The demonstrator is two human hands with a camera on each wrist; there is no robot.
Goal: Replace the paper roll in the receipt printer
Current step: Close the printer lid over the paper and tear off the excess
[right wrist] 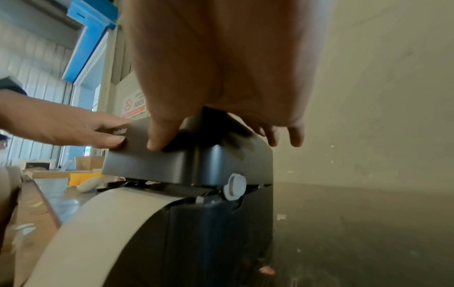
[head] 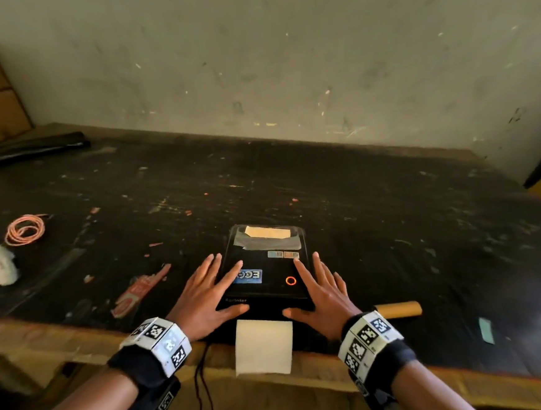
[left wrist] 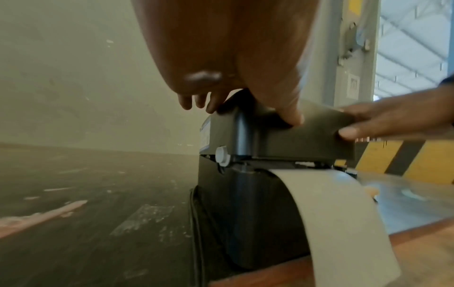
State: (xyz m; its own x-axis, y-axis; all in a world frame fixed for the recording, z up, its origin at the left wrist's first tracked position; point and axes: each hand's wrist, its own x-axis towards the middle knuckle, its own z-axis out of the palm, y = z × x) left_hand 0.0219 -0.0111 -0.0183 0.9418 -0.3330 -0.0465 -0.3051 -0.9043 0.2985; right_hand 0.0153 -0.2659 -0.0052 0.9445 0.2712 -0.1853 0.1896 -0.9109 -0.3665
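Observation:
A black receipt printer (head: 264, 270) stands at the table's front edge, with an orange ring light on its lid. My left hand (head: 205, 294) and right hand (head: 321, 291) lie flat on the lid with fingers spread and thumbs at its front edge. A white paper strip (head: 263, 347) comes out of the front slot and hangs over the table edge. In the left wrist view a narrow gap shows between lid (left wrist: 294, 143) and body above the paper strip (left wrist: 339, 213). The right wrist view shows the same gap under the lid (right wrist: 196, 163). A brown cardboard core (head: 400, 309) lies to the right of the printer.
The dark, scuffed table (head: 392, 211) runs back to a wall. At the left lie an orange wire coil (head: 25, 229), a white rag (head: 2, 264) and a red label (head: 140, 294). A black flat object (head: 31, 149) sits far left. A black cable (head: 202, 388) hangs off the front edge.

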